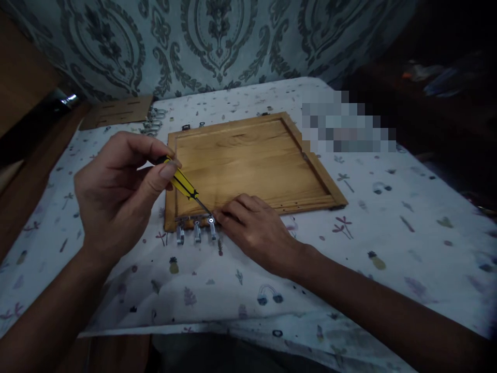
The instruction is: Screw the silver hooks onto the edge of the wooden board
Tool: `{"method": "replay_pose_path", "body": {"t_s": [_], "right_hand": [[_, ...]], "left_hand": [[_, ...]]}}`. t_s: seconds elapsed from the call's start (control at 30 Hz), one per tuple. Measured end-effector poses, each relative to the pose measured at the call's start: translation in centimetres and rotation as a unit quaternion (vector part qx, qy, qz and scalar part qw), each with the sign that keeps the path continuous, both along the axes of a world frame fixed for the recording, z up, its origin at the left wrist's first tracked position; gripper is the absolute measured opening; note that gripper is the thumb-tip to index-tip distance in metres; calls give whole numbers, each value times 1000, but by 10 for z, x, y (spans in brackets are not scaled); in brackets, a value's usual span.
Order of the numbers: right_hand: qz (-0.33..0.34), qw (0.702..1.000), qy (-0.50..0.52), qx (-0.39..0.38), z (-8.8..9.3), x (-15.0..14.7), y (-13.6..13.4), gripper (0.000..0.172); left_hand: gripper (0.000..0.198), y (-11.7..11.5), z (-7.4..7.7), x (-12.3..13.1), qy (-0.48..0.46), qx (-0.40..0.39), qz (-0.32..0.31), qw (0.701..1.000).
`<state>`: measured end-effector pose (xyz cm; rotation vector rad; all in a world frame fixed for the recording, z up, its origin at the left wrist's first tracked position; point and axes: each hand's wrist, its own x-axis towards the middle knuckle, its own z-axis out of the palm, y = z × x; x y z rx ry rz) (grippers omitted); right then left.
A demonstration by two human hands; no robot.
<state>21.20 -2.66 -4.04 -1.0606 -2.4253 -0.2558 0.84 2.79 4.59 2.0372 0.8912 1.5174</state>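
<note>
My left hand (124, 191) grips a small yellow-and-black screwdriver (184, 182) by its handle end, between thumb and fingers. Its shaft slants down to the right, with the tip at the rightmost metal hook (211, 227). That hook is one of three along the front left edge of a framed wooden panel (248, 160); the others are a middle hook (198, 231) and a left hook (180, 234). Beside the rightmost hook, my right hand (260, 228) rests on the panel's front edge, fingers bent and tips pinched against the hook. Its thumb is mostly hidden.
A patterned white cloth (310, 280) covers the table. At the back left lies a piece of cardboard (116, 111) with several metal hooks (153, 123) beside it. Small dark fittings (186, 127) show along the panel's far edge. A patterned curtain (217, 41) hangs behind.
</note>
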Motion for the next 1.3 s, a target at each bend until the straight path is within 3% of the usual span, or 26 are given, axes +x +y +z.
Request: {"method": "replay_pose_path", "body": {"t_s": [0.37,0.57,0.67,0.77,0.9,1.13,1.3], "right_hand": [[6,1000,4,-3,-1,0,0,18],[2,1000,-1,5,0,0,1,19],[-1,1000,-3,13,-1,0,1,19],[1,1000,4,14,-2,-1,1,17],[0,1000,2,12,-1,-1,1,15],[0,1000,-1,19,3,-2,1,8],[1,1000,-1,19,3,-1,0,9]], "left_hand": [[14,-2,6,0,61,19,11,998],[16,-6,10,2,79,9,-28,996],[10,-12,9,13,7,-77,-69,995],[12,-17,8,30,-111,-204,-101,967],[20,-19,9,52,-204,-258,-89,940],[13,-21,8,70,-170,-213,-96,957],[8,-13,10,66,-119,-262,-150,946]]}}
